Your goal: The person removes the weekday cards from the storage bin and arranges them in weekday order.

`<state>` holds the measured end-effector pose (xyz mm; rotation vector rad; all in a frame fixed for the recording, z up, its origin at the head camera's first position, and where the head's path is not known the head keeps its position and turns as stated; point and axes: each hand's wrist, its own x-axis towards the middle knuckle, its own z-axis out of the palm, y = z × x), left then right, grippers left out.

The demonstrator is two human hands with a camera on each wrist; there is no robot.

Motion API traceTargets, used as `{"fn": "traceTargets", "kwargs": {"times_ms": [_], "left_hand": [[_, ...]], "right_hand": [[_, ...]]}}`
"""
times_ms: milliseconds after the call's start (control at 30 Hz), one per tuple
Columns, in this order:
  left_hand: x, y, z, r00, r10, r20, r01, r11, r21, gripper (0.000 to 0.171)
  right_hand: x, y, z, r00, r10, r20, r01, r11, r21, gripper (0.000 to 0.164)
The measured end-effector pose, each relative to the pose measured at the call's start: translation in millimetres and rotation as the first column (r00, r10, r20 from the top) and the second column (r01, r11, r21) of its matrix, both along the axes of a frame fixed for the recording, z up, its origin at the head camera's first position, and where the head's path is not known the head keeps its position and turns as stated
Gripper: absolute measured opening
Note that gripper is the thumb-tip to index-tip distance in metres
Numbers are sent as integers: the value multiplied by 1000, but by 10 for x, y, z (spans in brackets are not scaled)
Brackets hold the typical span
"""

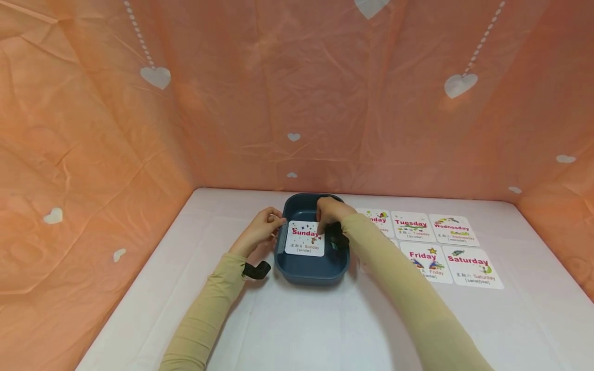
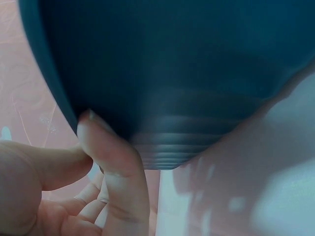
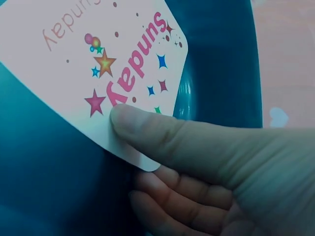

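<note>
A dark blue rectangular basin [image 1: 312, 273] with rounded corners stands on the white-covered table. My left hand [image 1: 261, 230] is at its left rim; in the left wrist view, the thumb and a finger [image 2: 115, 162] pinch the edge of the basin [image 2: 162, 64]. Inside, my right hand [image 1: 330, 210] holds a white card printed "Sunday" [image 1: 301, 247] by its right side. The thumb [image 3: 162, 135] lies on the face of the Sunday card [image 3: 74, 93] and the other fingers curl beneath, as the right wrist view shows.
Right of the basin lie more day cards in two rows: Tuesday [image 1: 413, 226], Wednesday [image 1: 454, 230], Friday [image 1: 424, 264] and Saturday [image 1: 473, 268]. A card ending in "nday" [image 1: 378, 219] is partly behind the right sleeve [image 1: 399, 273]. An orange curtain [image 1: 260, 103] with hearts encloses the table.
</note>
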<state>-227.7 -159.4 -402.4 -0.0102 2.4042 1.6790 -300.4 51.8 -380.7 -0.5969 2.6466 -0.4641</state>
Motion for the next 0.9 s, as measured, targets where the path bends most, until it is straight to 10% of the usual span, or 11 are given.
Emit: {"fn": "traceTargets", "kwargs": {"times_ms": [433, 900], "left_hand": [[-13, -7, -15, 1000, -23, 8, 23, 1000, 15, 18], [-16, -56, 3, 1000, -25, -18, 25, 1000, 10, 19]], "right_hand": [[-15, 74, 44, 996, 55, 70, -45, 988, -149, 25], [39, 322, 280, 991, 96, 92, -41, 879, -474, 14]]}}
